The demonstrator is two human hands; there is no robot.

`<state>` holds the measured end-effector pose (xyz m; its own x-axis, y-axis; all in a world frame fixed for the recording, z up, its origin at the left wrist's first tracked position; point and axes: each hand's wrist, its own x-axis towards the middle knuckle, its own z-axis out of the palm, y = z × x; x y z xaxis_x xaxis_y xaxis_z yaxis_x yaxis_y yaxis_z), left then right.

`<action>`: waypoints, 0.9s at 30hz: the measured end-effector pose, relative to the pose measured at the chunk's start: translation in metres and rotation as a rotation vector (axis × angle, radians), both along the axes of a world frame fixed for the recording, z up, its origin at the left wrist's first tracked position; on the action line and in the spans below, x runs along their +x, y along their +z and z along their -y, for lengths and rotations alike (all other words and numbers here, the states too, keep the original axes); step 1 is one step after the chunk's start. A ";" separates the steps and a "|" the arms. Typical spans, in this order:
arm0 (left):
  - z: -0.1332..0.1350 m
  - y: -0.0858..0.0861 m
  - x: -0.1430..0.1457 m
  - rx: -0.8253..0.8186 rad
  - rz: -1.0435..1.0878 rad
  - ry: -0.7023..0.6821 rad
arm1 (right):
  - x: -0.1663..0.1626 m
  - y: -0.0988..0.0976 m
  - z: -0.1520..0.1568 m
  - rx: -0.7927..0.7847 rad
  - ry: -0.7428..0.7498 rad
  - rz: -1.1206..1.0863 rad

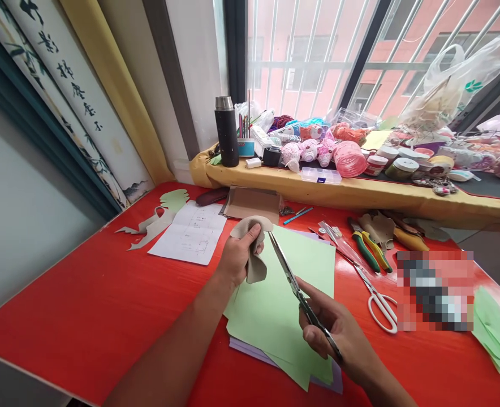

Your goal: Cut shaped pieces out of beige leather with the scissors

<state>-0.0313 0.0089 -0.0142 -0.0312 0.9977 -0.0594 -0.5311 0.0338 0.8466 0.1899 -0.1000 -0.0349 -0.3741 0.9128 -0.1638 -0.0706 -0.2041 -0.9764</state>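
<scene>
My left hand (238,257) is closed on a beige piece of leather-like material (256,268), which is folded and curls over the fingers. Dark-handled scissors (288,268) are in my right hand (332,325), their long blades pointing up and left. The blade tips reach the right edge of the beige piece; whether they touch it I cannot tell. Beneath both hands lies a stack of light green sheets (281,328), with purple sheets (250,351) showing under its lower edge.
White-handled scissors (381,308) and green-yellow pliers (369,249) lie to the right. Green scraps (496,333) are at the far right. A drawn paper (190,232) and beige offcuts (152,226) lie left. A black thermos (227,133) stands on the crowded windowsill.
</scene>
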 end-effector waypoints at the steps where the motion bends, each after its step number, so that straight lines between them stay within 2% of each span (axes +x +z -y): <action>1: 0.000 0.001 0.000 0.002 0.014 0.000 | -0.001 0.001 0.000 -0.003 -0.008 0.009; 6: 0.002 0.001 0.004 -0.007 -0.007 0.014 | -0.004 0.009 0.003 -0.024 -0.027 0.022; 14: 0.005 -0.002 0.008 0.014 -0.106 0.048 | -0.004 0.009 0.004 -0.009 -0.050 0.026; 27: 0.008 -0.012 0.013 0.027 -0.120 -0.024 | -0.004 0.013 0.004 -0.011 -0.060 0.056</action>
<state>-0.0186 0.0007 -0.0265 -0.0123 0.9995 -0.0296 -0.4254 0.0215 0.9047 0.1854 -0.1042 -0.0220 -0.3085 0.9315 -0.1929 -0.0289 -0.2119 -0.9769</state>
